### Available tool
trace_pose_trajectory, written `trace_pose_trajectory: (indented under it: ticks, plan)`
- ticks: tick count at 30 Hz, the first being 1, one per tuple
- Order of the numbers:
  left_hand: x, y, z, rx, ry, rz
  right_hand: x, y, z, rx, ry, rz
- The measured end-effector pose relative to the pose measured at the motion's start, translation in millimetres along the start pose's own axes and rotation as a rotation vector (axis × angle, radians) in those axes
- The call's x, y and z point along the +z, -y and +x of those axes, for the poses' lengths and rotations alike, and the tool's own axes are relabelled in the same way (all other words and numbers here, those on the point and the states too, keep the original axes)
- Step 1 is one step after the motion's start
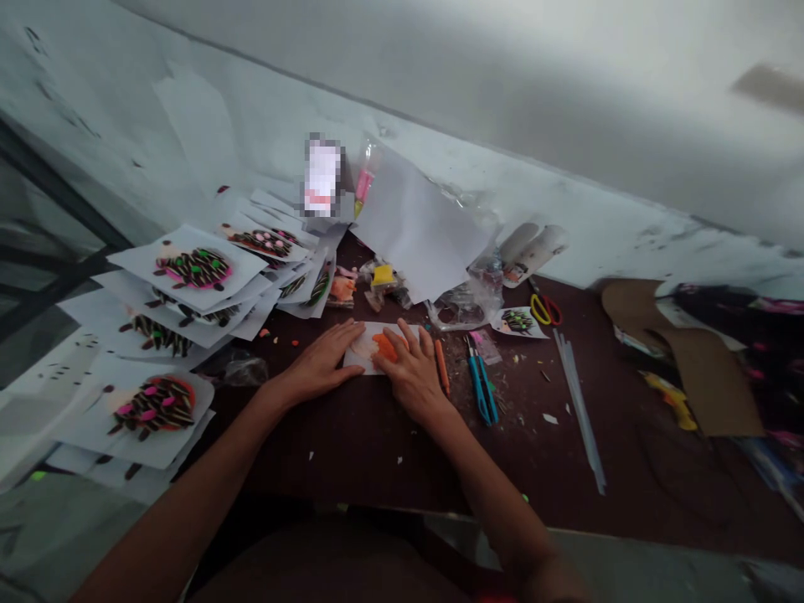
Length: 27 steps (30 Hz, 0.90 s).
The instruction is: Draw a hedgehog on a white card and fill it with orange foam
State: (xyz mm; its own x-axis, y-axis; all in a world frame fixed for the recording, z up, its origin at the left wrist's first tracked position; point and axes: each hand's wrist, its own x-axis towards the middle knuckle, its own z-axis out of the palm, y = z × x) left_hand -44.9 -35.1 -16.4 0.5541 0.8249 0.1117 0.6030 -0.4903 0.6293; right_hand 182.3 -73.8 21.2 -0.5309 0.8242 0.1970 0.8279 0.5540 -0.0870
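Observation:
A small white paper sheet [358,356] lies on the dark table, with a flat orange patch [390,342] of clay-like material on it. My left hand [323,360] rests along the sheet's left edge, palm down with its fingers stretched out. On the sheet's right side, my right hand [413,368] lies with fingers apart, its fingertips on and around the orange patch. Some of the patch is hidden under those fingers. Just right of that hand lies an orange stick [443,367], then a teal-handled tool [481,387].
Stacked sheets with hedgehog-like figures [194,266] fill the left. Behind are a large white sheet [414,222], plastic bags [468,306] and a yellow block [383,275]. Scissors [546,310], pale strips [581,410] and brown cardboard [716,381] lie rightward. The dark table [364,461] has scattered scraps.

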Motion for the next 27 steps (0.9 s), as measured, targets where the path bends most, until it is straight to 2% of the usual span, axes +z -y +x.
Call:
trace_pose_trajectory:
  ticks: [7, 14, 24, 27]
  plan:
    - [3.7, 2.7, 0.8, -0.001, -0.011, 0.003, 6.7, -7.6, -5.0, 0.101, -0.074, 0.062]
    - [3.8, 2.8, 0.2, -0.005, -0.010, 0.002, 5.4, -0.7, -2.5, -0.021, -0.031, 0.012]
    - [3.8, 3.3, 0.5, -0.011, -0.005, -0.019, 6.7, -0.6, -5.9, 0.052, -0.064, -0.002]
    - [4.4, 3.1, 0.8, -0.006, -0.009, -0.019, 8.0, -4.3, -7.0, 0.084, -0.110, 0.012]
